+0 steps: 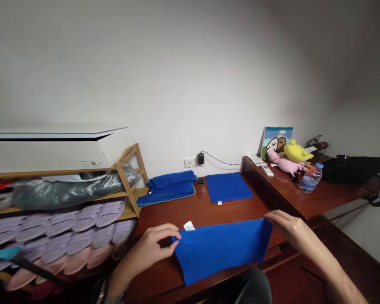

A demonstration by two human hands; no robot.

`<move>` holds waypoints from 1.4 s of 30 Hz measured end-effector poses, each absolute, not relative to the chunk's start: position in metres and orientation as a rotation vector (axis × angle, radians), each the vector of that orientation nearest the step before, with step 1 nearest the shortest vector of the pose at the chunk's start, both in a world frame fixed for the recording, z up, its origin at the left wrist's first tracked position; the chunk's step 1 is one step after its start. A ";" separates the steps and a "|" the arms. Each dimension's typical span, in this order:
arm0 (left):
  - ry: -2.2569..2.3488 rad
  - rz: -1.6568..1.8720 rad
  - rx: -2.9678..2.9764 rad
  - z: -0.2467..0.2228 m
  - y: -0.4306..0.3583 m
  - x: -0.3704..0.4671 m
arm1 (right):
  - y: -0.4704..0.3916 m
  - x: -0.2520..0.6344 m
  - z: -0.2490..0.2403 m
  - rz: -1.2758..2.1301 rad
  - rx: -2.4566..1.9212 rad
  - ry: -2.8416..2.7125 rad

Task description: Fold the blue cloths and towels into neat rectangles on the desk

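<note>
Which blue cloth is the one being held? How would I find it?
Start at the long wooden table. Its near edge is where the left hand and right hand pinch the top corners of the blue cloth. Unlike the folded blue cloth and the stacked blue towels by the wall, it hangs spread out.

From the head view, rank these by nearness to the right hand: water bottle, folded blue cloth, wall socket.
From the right hand:
1. Water bottle, on the raised ledge, right.
2. Folded blue cloth, flat on the desk, behind the hand.
3. Wall socket, on the back wall.
</note>
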State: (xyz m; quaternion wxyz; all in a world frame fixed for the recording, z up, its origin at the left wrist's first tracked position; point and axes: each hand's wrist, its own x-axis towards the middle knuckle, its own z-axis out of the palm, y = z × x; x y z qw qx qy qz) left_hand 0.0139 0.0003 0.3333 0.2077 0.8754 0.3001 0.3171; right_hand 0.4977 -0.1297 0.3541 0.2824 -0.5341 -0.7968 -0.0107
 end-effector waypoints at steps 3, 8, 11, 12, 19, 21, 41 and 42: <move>0.860 0.930 2.400 0.339 0.032 0.037 | -0.099 0.518 0.359 -0.024 -1.432 -2.058; 1.088 1.221 2.404 0.334 0.114 0.100 | 0.002 0.556 0.365 -0.057 -1.485 -2.005; 1.237 1.485 2.461 0.329 0.169 0.142 | 0.071 0.575 0.367 -0.084 -1.578 -1.948; 1.270 1.521 2.477 0.329 0.188 0.155 | 0.093 0.580 0.368 -0.100 -1.609 -1.915; 1.262 1.530 2.582 0.360 0.291 0.207 | 0.191 0.618 0.383 -0.232 -1.576 -1.656; 1.241 1.524 2.606 0.358 0.303 0.210 | 0.203 0.630 0.372 -0.239 -1.526 -1.633; 1.298 0.852 2.662 0.080 0.226 0.239 | 0.157 0.608 0.083 0.099 -2.090 -1.429; 1.289 0.845 2.660 0.078 0.225 0.239 | 0.157 0.609 0.082 0.096 -2.098 -1.434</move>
